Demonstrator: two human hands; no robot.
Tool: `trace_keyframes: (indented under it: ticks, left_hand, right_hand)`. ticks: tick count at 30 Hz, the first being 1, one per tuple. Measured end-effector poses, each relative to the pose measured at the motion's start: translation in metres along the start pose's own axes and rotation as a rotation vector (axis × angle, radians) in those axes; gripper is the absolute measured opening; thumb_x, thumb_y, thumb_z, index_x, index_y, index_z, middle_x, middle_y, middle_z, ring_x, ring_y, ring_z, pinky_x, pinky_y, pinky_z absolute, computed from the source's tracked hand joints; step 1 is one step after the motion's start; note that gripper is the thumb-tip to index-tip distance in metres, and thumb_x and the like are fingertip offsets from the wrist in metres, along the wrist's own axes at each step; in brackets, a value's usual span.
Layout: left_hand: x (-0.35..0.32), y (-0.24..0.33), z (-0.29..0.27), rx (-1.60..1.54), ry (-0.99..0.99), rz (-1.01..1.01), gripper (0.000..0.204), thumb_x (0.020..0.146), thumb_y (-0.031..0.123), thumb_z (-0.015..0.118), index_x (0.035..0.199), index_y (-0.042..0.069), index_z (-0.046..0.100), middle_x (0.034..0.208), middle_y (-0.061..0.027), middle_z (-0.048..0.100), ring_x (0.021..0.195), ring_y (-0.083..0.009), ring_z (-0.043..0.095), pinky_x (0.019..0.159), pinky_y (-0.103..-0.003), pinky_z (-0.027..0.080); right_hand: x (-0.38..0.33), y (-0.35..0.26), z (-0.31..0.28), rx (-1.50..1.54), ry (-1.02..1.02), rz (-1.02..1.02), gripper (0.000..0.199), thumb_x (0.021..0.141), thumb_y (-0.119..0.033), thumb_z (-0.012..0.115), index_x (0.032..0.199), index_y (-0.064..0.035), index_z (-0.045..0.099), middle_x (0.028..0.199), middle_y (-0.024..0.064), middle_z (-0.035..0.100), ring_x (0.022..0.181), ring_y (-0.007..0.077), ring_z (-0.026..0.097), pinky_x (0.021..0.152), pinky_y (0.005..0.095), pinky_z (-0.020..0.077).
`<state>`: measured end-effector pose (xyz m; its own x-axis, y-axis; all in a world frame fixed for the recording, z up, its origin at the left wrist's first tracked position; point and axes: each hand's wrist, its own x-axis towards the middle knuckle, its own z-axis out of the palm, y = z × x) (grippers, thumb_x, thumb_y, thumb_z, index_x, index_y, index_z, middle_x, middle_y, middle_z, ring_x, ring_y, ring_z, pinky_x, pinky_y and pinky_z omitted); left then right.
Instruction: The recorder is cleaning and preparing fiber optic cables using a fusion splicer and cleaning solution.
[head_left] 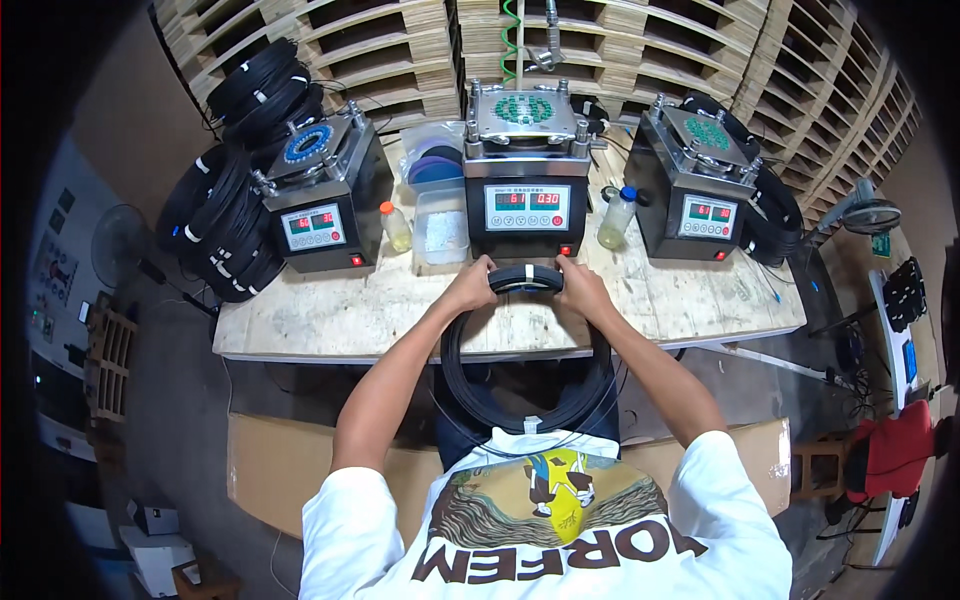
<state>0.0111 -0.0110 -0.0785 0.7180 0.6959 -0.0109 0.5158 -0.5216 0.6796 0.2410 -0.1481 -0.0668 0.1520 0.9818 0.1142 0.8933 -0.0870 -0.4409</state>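
the person's left hand (pixel 472 287) and right hand (pixel 586 290) both curl closed around the black cable coil (pixel 455 365), flanking its white tie (pixel 529 272), probably so the loops stay bunched. its far end is above the wooden bench (pixel 700 305), before the middle machine (pixel 527 208); its near side reaches the shirt (pixel 390 545) (perhaps steadying it there).

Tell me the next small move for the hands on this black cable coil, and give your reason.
Probably slide the right hand around the black cable coil to steady its near side. Both that hand and the left hand grip the far side, while the near side extends past the wooden tabletop toward the white T-shirt, with no hand on it.
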Motion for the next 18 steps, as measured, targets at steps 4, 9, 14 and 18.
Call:
trace_keyframes:
  ticks: [4, 9, 14, 18]
  left_hand:
    - [-0.014, 0.021, -0.005, 0.166, 0.031, 0.009, 0.053, 0.071, 0.017, 0.076, 0.114, 0.002, 0.049, 0.091, -0.0273, 0.067, 0.089, -0.0478, 0.064, 0.077, -0.053, 0.051]
    - [-0.031, 0.038, -0.015, 0.319, -0.009, 0.066, 0.047, 0.079, 0.025, 0.070, 0.113, 0.000, 0.050, 0.090, -0.0266, 0.066, 0.086, -0.0465, 0.065, 0.072, -0.054, 0.053]
    - [-0.033, 0.026, -0.004, 0.528, 0.143, 0.187, 0.041, 0.088, 0.030, 0.063, 0.113, -0.001, 0.052, 0.093, -0.0203, 0.061, 0.083, -0.0406, 0.066, 0.070, -0.052, 0.054]
    - [-0.036, 0.021, 0.006, 0.634, 0.311, 0.362, 0.041, 0.093, 0.032, 0.060, 0.116, -0.001, 0.055, 0.099, -0.0185, 0.057, 0.088, -0.0358, 0.062, 0.071, -0.046, 0.054]
  right_hand:
    - [-0.008, -0.012, -0.011, -0.117, 0.011, -0.048, 0.051, 0.075, -0.024, 0.076, 0.115, -0.0036, 0.051, 0.090, 0.0241, 0.067, 0.088, 0.0440, 0.066, 0.074, 0.0511, 0.0528]
    - [-0.019, -0.009, -0.014, -0.090, -0.029, 0.006, 0.045, 0.081, -0.036, 0.072, 0.108, -0.0027, 0.060, 0.087, 0.0220, 0.067, 0.087, 0.0416, 0.066, 0.073, 0.0500, 0.0532]
    - [-0.031, -0.003, -0.006, -0.023, 0.134, 0.037, 0.042, 0.088, -0.040, 0.069, 0.102, -0.0012, 0.067, 0.090, 0.0233, 0.066, 0.087, 0.0424, 0.065, 0.075, 0.0493, 0.0522]
    - [-0.036, 0.001, -0.001, 0.012, 0.150, 0.150, 0.052, 0.087, -0.047, 0.071, 0.097, 0.0037, 0.064, 0.094, 0.0229, 0.065, 0.087, 0.0416, 0.067, 0.073, 0.0488, 0.0537]
